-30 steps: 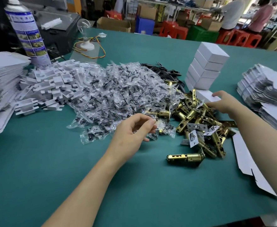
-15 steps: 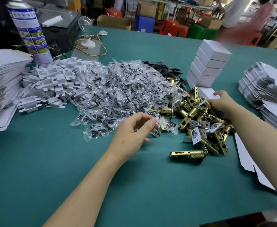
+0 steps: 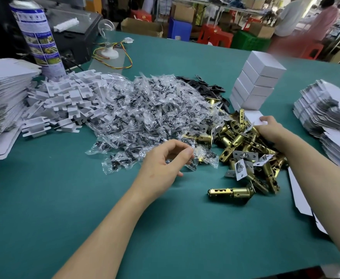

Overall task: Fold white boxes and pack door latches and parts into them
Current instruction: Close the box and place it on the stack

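On the green desk (image 3: 64,198) the heap of clear parts bags (image 3: 145,109) lay left of the white box stack (image 3: 259,83) and brass latches (image 3: 245,146). My right hand (image 3: 271,130) gripped a white box (image 3: 253,117) below that stack; my left hand (image 3: 161,168) pinched a bag (image 3: 194,166) at the heap's near edge

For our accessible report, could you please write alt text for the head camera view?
A person's right hand holds a white box beside a heap of brass latches on a green table, while the left hand, fingers curled, touches a pile of clear packets.
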`<state>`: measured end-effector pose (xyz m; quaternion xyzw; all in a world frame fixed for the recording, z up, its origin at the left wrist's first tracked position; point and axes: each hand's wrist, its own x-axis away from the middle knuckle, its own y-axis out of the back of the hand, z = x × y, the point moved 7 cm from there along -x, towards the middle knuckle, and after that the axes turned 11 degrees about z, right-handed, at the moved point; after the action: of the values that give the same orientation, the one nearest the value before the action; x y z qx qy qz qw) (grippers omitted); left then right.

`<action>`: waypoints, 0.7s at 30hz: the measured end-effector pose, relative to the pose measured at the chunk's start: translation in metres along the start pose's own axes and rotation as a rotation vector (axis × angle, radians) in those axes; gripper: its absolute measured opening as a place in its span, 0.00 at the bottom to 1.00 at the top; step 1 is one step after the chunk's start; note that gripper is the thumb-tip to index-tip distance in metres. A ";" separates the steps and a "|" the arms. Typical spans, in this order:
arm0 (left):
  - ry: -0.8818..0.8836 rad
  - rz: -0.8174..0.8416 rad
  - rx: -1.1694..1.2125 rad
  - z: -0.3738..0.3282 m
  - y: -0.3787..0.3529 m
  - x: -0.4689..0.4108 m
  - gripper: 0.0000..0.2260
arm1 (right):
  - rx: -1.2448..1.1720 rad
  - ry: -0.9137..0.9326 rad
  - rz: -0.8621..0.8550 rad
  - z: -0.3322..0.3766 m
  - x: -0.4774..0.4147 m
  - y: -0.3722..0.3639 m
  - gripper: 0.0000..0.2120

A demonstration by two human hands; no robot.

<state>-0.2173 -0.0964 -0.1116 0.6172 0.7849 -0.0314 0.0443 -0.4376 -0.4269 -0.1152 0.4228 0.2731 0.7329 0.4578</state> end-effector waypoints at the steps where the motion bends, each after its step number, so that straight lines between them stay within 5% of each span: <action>1: 0.003 0.001 0.000 0.000 -0.001 -0.001 0.07 | 0.010 0.001 -0.002 0.001 0.001 0.000 0.27; 8: -0.003 0.019 -0.034 0.000 -0.004 -0.001 0.12 | 0.015 0.016 0.014 0.003 0.004 -0.003 0.28; 13: 0.020 -0.012 -0.055 0.003 0.006 0.001 0.05 | 0.156 0.038 -0.117 0.035 0.023 0.016 0.25; 17: 0.001 -0.067 -0.025 -0.004 0.018 -0.001 0.05 | 0.075 0.312 -0.319 0.107 0.080 0.019 0.21; 21: -0.041 -0.114 0.030 -0.019 0.033 -0.007 0.05 | -0.080 0.642 -0.219 0.181 0.153 -0.040 0.24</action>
<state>-0.1845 -0.0931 -0.0916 0.5713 0.8172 -0.0585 0.0493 -0.2970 -0.2694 -0.0007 0.1202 0.4179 0.7852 0.4408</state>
